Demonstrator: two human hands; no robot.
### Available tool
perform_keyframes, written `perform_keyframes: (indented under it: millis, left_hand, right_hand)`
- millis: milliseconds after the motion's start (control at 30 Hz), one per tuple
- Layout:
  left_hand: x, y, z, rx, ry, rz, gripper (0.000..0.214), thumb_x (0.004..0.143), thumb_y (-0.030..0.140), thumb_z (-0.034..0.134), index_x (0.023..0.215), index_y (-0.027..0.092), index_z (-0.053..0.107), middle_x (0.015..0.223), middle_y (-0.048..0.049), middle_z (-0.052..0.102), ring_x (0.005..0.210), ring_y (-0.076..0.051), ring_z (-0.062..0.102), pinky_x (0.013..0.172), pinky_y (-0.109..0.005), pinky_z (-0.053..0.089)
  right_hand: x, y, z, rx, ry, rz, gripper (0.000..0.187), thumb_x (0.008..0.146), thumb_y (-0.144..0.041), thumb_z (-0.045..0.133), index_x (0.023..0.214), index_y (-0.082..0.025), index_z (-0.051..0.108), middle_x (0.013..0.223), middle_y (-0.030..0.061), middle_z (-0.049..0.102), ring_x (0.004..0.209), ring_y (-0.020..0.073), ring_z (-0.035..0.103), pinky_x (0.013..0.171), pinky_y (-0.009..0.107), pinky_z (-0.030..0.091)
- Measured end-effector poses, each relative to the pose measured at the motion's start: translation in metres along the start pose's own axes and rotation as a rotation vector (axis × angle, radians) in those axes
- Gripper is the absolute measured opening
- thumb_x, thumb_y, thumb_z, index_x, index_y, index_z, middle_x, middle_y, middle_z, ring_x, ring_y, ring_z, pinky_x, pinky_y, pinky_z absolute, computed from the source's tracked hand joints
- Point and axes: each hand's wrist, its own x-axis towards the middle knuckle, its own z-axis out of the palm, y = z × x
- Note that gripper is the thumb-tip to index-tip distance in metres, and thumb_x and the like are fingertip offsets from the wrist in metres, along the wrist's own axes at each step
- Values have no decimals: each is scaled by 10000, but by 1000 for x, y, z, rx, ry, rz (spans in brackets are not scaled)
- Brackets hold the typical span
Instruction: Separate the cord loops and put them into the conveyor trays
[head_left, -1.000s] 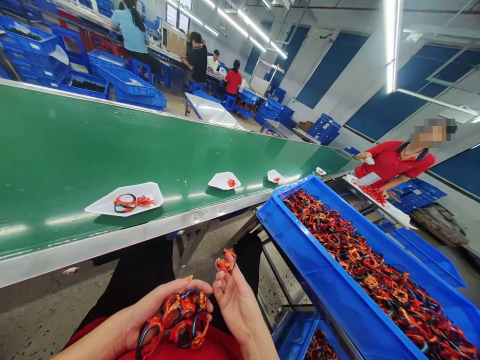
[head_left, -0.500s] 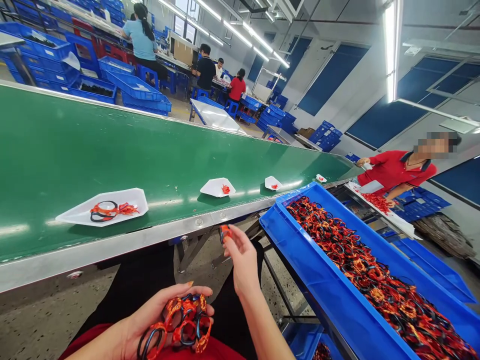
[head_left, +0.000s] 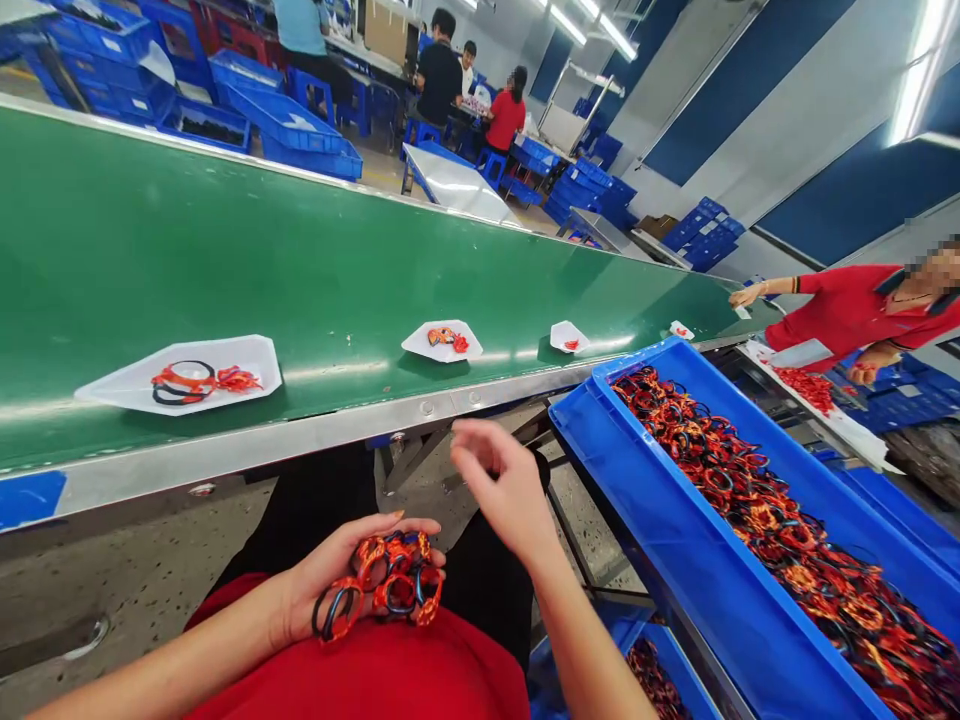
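My left hand (head_left: 341, 570) rests palm up in my lap, closed around a bunch of orange and black braided rings (head_left: 386, 590). My right hand (head_left: 506, 485) hangs in the air below the belt's metal edge, fingers loosely curled and holding nothing. Just beyond it, a white tray (head_left: 442, 340) on the green conveyor belt (head_left: 225, 260) carries an orange ring. Another white tray (head_left: 184, 375) to the left holds a black ring and orange ones. A blue crate (head_left: 675, 540) full of the same rings stands at my right.
Two smaller white trays (head_left: 568, 335) sit farther along the belt. A co-worker in a red shirt (head_left: 855, 310) reaches toward the belt's far end. Stacked blue crates (head_left: 285, 130) and several seated people fill the background. A second blue crate (head_left: 645, 670) lies below.
My right hand rose from my lap with one orange ring, let it go onto the middle white tray, and now draws back empty. The trays have shifted left along the belt.
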Motion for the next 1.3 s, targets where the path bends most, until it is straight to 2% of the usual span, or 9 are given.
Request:
perform_keyframes:
  millis: [100,267,400,533,667,800,967,1100,1300]
  left_hand:
    - [4,0,2,14,25,-23,457,842,372,489,1222,123,539,1051,-157,684,938,-298,645,863,-430,436]
    - [9,-2,8,47,40,-44,521,836,386,493,1277,108,492,1080,-164,672,980,-311,629,889,-434,427]
    - [9,-3,8,60,77,-23,546,824,395,510,1297,125,478,1026,-141,692,928,-300,649,787,-374,483]
    - [6,-1,7,87,118,-2,585,815,399,528,1327,132,439,999,-135,697,862,-280,666,629,-293,496]
    - [5,-1,9,88,122,3,587,817,400,528,1328,131,427,1078,-149,672,875,-290,662,683,-336,505]
    - [8,-1,9,35,86,-18,589,829,391,513,1342,124,398,1096,-163,663,1002,-328,617,845,-470,465]
    - [9,0,8,-2,83,-45,569,838,374,507,1338,122,406,1090,-178,665,1072,-334,583,938,-545,389]
    - [7,1,8,-13,89,-40,565,831,365,520,1330,121,419,1068,-176,676,1075,-344,579,937,-554,389]
    - [8,1,8,7,131,-38,546,813,363,548,1291,113,468,1056,-176,680,1075,-351,576,938,-556,396]
  right_hand:
    - [-70,4,-1,39,-169,133,251,753,-172,622,999,-218,626,859,2,611,632,105,522,563,218,422]
    - [-122,18,7,62,-117,232,501,636,-153,738,1109,-263,616,1087,38,561,711,130,538,639,246,455]
    - [-121,22,17,97,-84,194,461,677,-163,713,1115,-282,633,1134,48,574,954,200,554,860,304,436]
    - [-119,22,22,117,-54,194,372,724,-163,677,1080,-267,652,1132,57,597,1012,208,549,848,300,441]
    - [-122,22,20,160,16,220,361,713,-153,691,1059,-254,665,1109,58,617,950,196,564,784,275,451]
    - [-127,25,18,213,115,316,450,687,-166,725,1117,-258,631,1089,49,628,839,162,574,763,260,459]
    - [-129,31,19,691,220,484,486,767,-211,665,1231,-255,529,1180,71,592,919,161,594,769,264,499]
    - [-123,35,18,1187,265,616,415,802,-266,634,1205,-215,551,1067,84,654,772,112,627,651,203,519]
    - [-113,43,18,1436,369,801,262,821,-330,608,974,-124,663,875,107,715,617,77,641,563,143,521]
